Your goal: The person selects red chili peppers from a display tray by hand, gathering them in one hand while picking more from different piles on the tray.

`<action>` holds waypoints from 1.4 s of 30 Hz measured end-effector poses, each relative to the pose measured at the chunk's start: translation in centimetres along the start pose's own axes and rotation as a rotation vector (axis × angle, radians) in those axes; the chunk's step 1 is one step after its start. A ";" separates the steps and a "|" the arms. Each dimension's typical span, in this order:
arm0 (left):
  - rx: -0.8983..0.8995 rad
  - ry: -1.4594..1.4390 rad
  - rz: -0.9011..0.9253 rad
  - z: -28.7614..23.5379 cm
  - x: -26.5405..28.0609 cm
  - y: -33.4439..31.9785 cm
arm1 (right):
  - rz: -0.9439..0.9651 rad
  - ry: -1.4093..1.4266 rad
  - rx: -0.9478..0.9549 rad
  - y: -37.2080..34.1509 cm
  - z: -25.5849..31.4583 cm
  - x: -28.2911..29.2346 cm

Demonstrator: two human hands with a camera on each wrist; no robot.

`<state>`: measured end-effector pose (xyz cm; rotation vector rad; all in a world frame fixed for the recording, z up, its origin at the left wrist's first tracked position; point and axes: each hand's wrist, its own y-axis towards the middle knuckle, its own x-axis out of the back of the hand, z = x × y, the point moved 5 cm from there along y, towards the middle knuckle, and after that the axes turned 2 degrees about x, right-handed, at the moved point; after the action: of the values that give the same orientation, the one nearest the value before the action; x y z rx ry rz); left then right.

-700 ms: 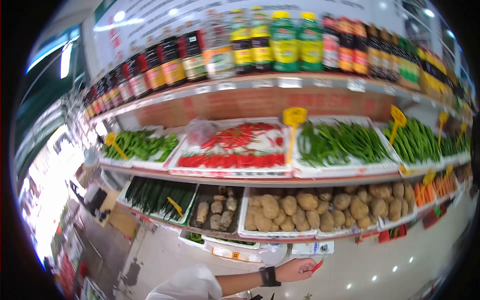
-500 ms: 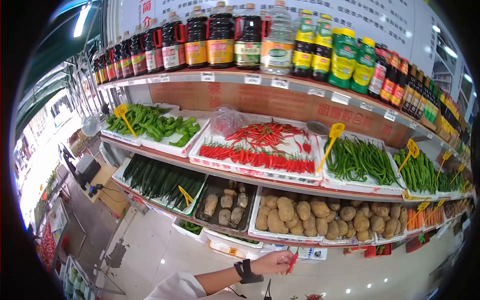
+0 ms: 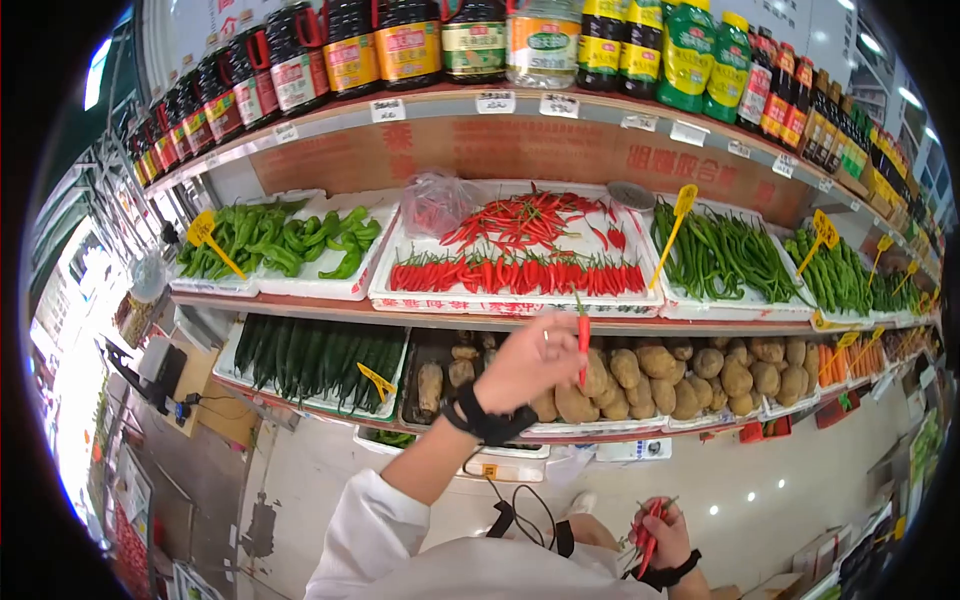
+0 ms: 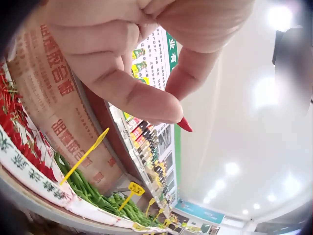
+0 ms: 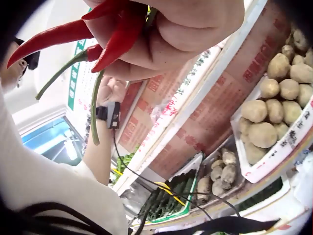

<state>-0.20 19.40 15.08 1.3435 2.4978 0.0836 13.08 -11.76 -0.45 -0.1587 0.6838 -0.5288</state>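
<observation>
My left hand (image 3: 532, 362) pinches one red chili (image 3: 583, 345) by its side, held upright with the green stem up, in front of the upper shelf's edge. In the left wrist view only the red tip (image 4: 185, 124) shows past the thumb and finger of the left hand (image 4: 132, 63). Low in the head view, my right hand (image 3: 668, 532) grips several red chilies (image 3: 650, 540); the right wrist view shows them (image 5: 122, 39) sticking out of the right hand (image 5: 171, 39). A white tray (image 3: 480, 303) of red chilies, with a neat front row and a loose pile, lies beyond the left hand.
Green pepper trays (image 3: 310, 285) flank the chilies. A plastic bag (image 3: 437, 205) and a small round dish (image 3: 631, 196) sit at the tray's back. Below are potatoes (image 3: 655, 365) and cucumbers (image 3: 318, 360). Yellow price signs (image 3: 683, 205) stand up; bottles (image 3: 408, 45) line the top shelf.
The left hand with its chili has risen from below the lower shelf to the upper shelf's front edge. The right hand with its chilies has come into the head view, which has shifted.
</observation>
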 end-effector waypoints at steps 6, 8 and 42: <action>0.160 0.368 -0.107 -1.3 2.3 14.9 | 0.254 0.076 -0.086 5.9 2.5 -0.7; 0.271 0.512 -0.182 -0.2 3.2 20.3 | 0.312 0.147 -0.125 8.2 3.3 0.7; 0.399 -0.259 0.401 16.1 12.0 43.4 | 0.353 0.281 -0.158 26.3 13.7 11.9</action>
<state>33.21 52.15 5.23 1.8618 2.0664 -0.4950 40.43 4.24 -4.73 -0.1087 1.0050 -0.1571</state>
